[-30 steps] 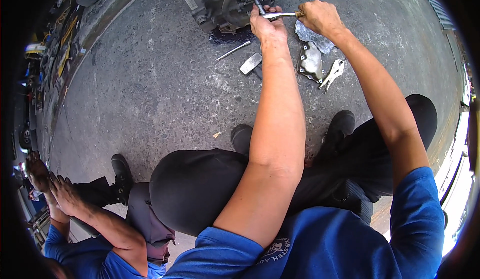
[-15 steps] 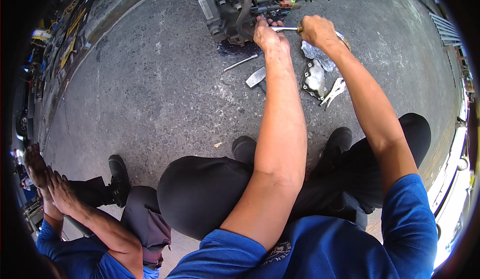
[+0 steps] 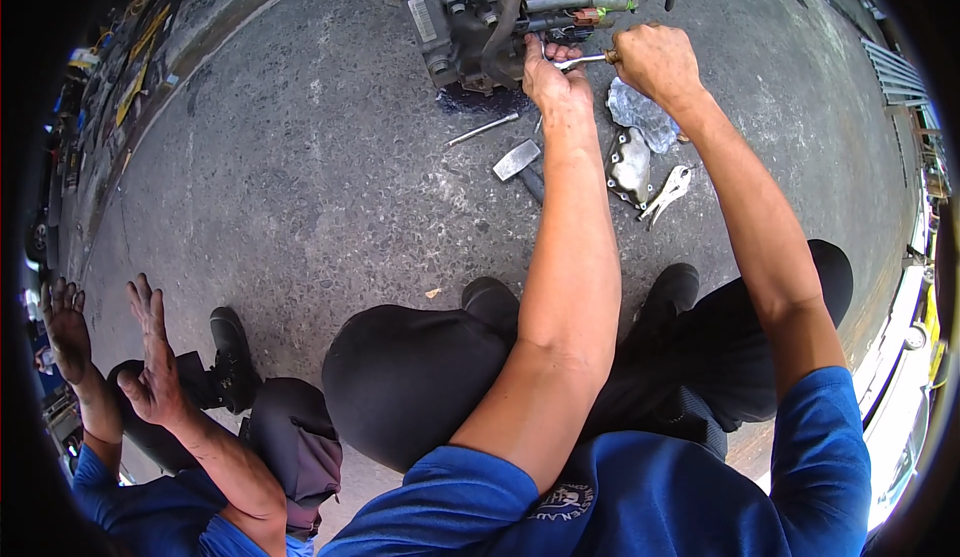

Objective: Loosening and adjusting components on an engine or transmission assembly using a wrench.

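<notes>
A dark engine or gearbox unit [image 3: 450,32] with hoses and a rusty-red connector sits on the ground ahead of me. My left hand [image 3: 556,79] is against its near right side, fingers curled round the head of a shiny metal wrench [image 3: 585,60]. The part that the wrench works on is hidden behind my fingers. My right hand [image 3: 657,62] is closed in a fist around the wrench's right end, where a brownish collar shows. Below the hands lie a metal cover [image 3: 630,169], a crumpled clear plastic sheet [image 3: 643,115] and locking pliers [image 3: 668,194].
A hammer [image 3: 516,160] and a thin metal bar [image 3: 482,130] lie on the concrete floor left of my forearm. Dark fluid [image 3: 475,100] stains the ground under the unit. At lower left a co-worker sits with both hands [image 3: 155,357] raised and apart.
My right hand has moved slightly right and up with the wrench end. The co-worker's hands, pressed together before, have come apart. The view has shifted a little.
</notes>
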Demonstrator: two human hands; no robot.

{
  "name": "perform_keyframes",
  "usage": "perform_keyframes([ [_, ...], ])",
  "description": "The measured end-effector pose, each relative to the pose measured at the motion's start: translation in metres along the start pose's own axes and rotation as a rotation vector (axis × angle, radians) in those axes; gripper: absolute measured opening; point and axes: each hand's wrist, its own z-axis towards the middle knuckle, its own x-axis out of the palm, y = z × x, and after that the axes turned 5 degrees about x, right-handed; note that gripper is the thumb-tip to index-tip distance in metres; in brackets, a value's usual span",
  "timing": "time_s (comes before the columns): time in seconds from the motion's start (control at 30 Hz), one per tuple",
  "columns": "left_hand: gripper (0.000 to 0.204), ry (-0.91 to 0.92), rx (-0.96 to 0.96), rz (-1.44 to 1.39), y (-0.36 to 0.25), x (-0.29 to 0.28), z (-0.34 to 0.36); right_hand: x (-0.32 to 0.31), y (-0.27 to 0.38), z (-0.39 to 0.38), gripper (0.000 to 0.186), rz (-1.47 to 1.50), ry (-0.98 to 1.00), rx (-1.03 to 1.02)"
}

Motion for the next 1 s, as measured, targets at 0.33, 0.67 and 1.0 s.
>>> perform_keyframes([
  [0.33, 0.019, -0.025, 0.095, 0.148, -0.001, 0.006, -0.001, -0.001, 0.001, -0.006, 0.012, 0.026, -0.066, 0.018],
  [0.67, 0.031, -0.004, 0.029, 0.222, -0.002, -0.007, -0.025, 0.001, -0.003, -0.016, 0.011, 0.046, -0.046, -0.06],
  [1.0, 0.034, 0.126, 0.085, 0.192, 0.001, 0.028, -0.042, -0.012, -0.008, -0.011, 0.017, 0.29, 0.117, 0.21],
])
